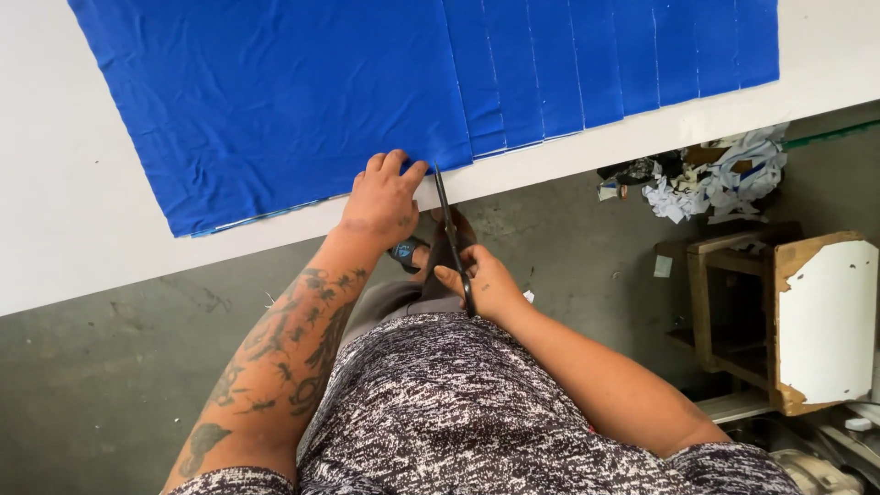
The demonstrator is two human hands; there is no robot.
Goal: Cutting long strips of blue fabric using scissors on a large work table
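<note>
Blue cloth (275,101) under flat left hand (383,197); right hand (486,284) grip clasps scissors (451,234) beside it.

A white surface (64,229) runs slantwise across the upper part of the view, its front edge dropping to a grey concrete floor (568,238) marked with stains and scuffs. On the floor, just below the surface's edge to the right, lies a heap of pale and dark scraps (715,174). Further right stands a wooden stool (724,302), and a chipped white board (825,321) with raw brown edges leans against it. The light is soft and even, with no hard shadows.
</note>
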